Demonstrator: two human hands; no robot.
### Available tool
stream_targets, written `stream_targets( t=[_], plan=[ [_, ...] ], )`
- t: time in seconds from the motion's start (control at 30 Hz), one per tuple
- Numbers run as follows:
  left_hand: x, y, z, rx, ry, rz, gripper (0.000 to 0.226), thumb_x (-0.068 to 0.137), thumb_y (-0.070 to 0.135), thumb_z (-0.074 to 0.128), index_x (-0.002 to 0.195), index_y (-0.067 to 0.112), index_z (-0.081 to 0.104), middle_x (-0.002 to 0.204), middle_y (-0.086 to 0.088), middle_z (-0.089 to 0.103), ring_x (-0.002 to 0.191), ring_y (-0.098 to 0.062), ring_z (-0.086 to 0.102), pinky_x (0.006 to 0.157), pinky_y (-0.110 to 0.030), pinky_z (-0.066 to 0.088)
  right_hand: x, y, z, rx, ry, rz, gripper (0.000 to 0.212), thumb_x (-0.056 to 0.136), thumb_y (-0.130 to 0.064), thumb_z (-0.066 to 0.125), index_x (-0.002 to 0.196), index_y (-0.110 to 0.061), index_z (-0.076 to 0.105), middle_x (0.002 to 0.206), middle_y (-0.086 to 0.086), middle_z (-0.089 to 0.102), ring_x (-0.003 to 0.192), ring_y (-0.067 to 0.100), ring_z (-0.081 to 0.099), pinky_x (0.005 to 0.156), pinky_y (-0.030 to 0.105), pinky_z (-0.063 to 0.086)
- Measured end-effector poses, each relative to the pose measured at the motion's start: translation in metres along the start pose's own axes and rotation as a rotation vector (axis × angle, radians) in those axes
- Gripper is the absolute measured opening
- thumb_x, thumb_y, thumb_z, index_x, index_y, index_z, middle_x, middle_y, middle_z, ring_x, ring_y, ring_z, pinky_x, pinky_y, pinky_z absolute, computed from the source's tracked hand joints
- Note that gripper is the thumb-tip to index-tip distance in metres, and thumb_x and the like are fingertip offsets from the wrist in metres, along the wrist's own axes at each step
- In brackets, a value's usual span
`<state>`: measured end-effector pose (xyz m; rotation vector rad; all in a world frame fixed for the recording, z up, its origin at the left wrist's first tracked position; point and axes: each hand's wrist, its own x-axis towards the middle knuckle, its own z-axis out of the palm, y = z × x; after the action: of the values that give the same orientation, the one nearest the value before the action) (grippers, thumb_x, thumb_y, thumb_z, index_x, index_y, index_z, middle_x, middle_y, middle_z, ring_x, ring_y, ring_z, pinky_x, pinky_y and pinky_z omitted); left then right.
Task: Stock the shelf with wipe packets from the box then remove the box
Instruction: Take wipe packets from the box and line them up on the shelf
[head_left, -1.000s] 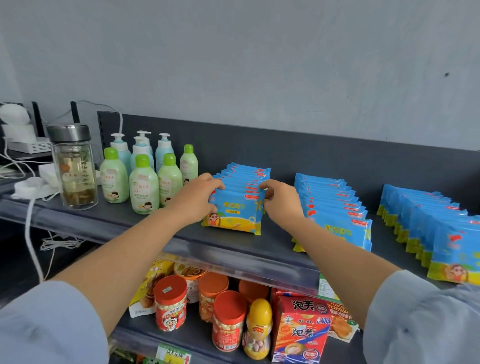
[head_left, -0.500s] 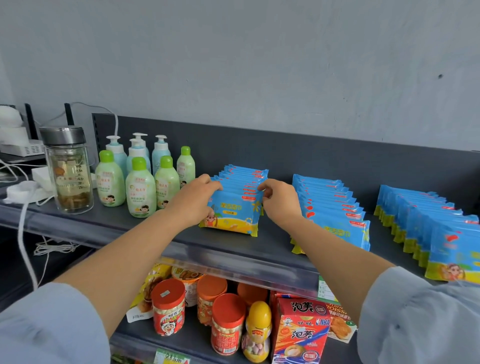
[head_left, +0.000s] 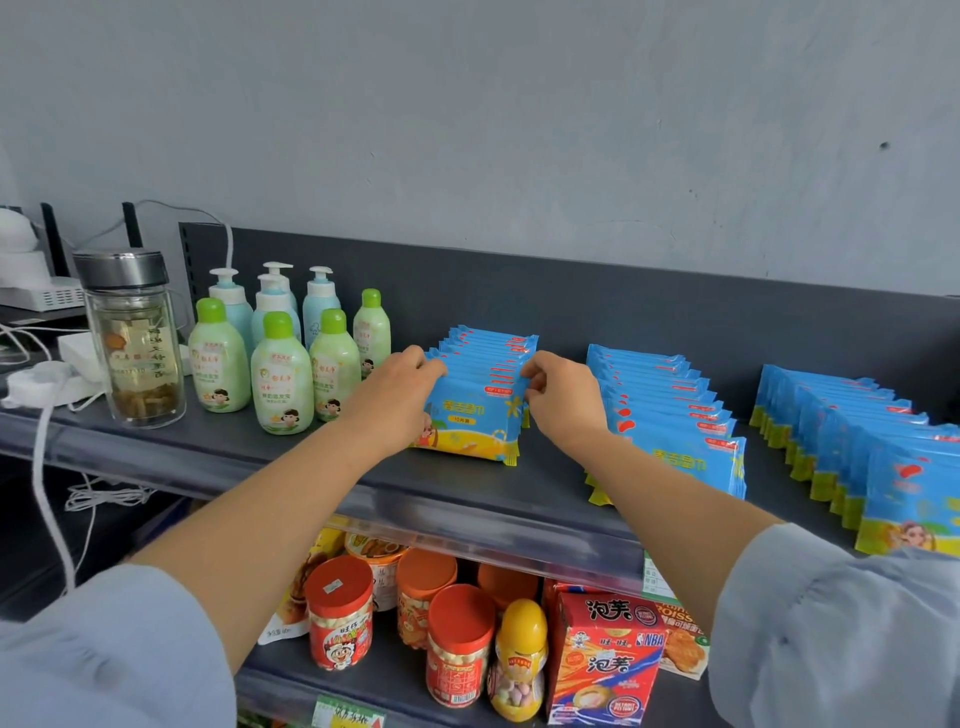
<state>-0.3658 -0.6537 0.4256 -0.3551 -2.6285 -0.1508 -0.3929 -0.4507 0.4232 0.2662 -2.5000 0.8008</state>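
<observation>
Blue wipe packets pinched at top corners by L grip & R grip; front pkt's left edge hidden.

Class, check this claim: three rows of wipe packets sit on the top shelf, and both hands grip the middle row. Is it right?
Not quite. The head view shows the left hand and right hand gripping the left row, beside the bottles, not the middle row. Three rows do sit on the top shelf.
</observation>
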Motion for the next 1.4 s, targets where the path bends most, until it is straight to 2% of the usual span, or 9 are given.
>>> stream_targets(
  t=[0.2,0.37,0.6,0.83,0.93,1.07,1.27,1.4],
  plan=[
    [-0.004,0.001,0.002,0.072,-0.003,0.008,0.058,0.082,0.024,0.072,0.131,0.019,0.041,0.123,0.002,0.044,0.111,-0.017,0.046,0.079,-0.036,0.053,-0.003,0.000,-0.002,-0.037,0.000,-0.016,0.028,0.092,-0.005,0.054,0.118,-0.012,0.059,0.109,0.006,0.065,0.096,0.018,0.061,0.084,0.032,0.054],
    [-0.008,0.004,0.003,0.144,0.010,0.005,0.064,0.082,0.031,0.071,0.134,0.018,0.036,0.130,0.000,0.041,0.117,-0.019,0.044,0.078,-0.034,0.052,-0.010,-0.003,-0.001,-0.116,-0.009,-0.032,0.034,0.094,-0.006,0.052,0.127,-0.014,0.055,0.123,0.006,0.061,0.108,0.019,0.059,0.089,0.032,0.052],
    [-0.011,0.008,0.000,0.190,0.012,0.037,0.077,0.084,0.036,0.069,0.144,0.012,0.028,0.143,-0.005,0.035,0.132,-0.021,0.033,0.101,-0.034,0.041,-0.027,-0.010,-0.004,-0.224,-0.002,-0.069,0.037,0.092,-0.008,0.051,0.129,-0.013,0.052,0.120,0.005,0.055,0.105,0.022,0.055,0.083,0.035,0.050],
    [-0.016,0.035,-0.016,0.177,0.022,0.097,0.068,0.085,0.037,0.067,0.139,0.012,0.035,0.140,-0.004,0.040,0.131,-0.021,0.035,0.100,-0.034,0.041,-0.054,-0.013,-0.032,-0.436,-0.020,-0.119,0.041,0.090,-0.017,0.055,0.130,-0.010,0.049,0.131,0.007,0.049,0.122,0.025,0.041,0.098,0.034,0.039],
    [-0.023,0.057,-0.025,0.170,0.017,0.129,0.061,0.086,0.035,0.065,0.136,0.013,0.038,0.136,-0.003,0.044,0.128,-0.022,0.038,0.096,-0.034,0.040,-0.070,-0.008,-0.053,-0.519,-0.017,-0.115,0.044,0.090,-0.024,0.056,0.132,-0.012,0.047,0.132,0.007,0.048,0.125,0.027,0.039,0.100,0.035,0.035],
    [-0.033,0.102,-0.035,0.112,0.006,0.165,0.051,0.087,0.032,0.065,0.130,0.013,0.044,0.133,-0.003,0.047,0.126,-0.023,0.039,0.097,-0.037,0.040,-0.099,0.010,-0.090,-0.594,0.013,-0.068,0.041,0.088,-0.024,0.057,0.127,-0.013,0.050,0.127,0.006,0.051,0.120,0.026,0.042,0.095,0.033,0.036],
    [-0.063,0.202,-0.038,0.033,0.016,0.291,0.054,0.089,0.029,0.062,0.137,0.013,0.041,0.136,-0.004,0.046,0.127,-0.023,0.039,0.097,-0.038,0.042,-0.171,0.059,-0.163,-0.652,0.014,0.038,0.047,0.088,-0.026,0.058,0.133,-0.016,0.046,0.128,0.005,0.050,0.122,0.026,0.041,0.098,0.036,0.036],
    [-0.096,0.277,-0.027,-0.048,-0.023,0.341,0.053,0.085,0.031,0.067,0.130,0.012,0.046,0.132,-0.005,0.050,0.124,-0.025,0.043,0.097,-0.040,0.043,-0.236,0.101,-0.214,-0.709,-0.019,0.137,0.045,0.088,-0.028,0.058,0.130,-0.017,0.047,0.126,0.007,0.050,0.120,0.028,0.042,0.096,0.036,0.036]
  ],
)
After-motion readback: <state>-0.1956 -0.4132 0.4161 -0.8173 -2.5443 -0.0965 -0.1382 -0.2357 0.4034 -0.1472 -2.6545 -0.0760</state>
